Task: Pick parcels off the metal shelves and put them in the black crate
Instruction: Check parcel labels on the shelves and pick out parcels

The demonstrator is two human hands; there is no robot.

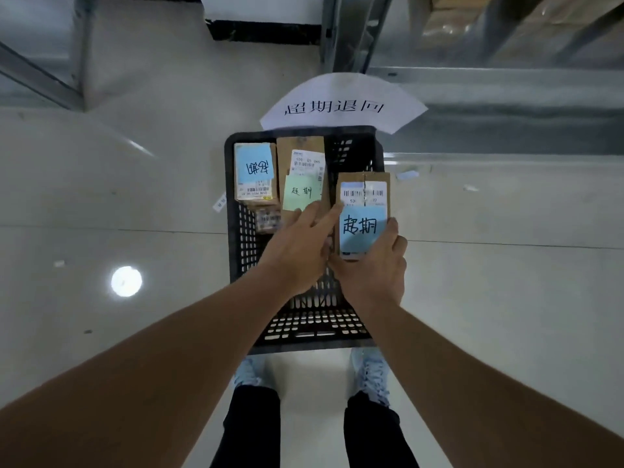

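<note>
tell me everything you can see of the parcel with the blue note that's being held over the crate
The held parcel is a flat brown cardboard pack, its long side running away from the camera. A white barcode label sits at its far end; a blue sticky note with black handwriting covers the near half. It hangs over the right side of the black crate, not yet set down. The right hand holds its near end, and the left hand touches its left edge with a fingertip.

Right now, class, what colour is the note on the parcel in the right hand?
Light blue note, with black handwriting; the head view shows it.
</note>
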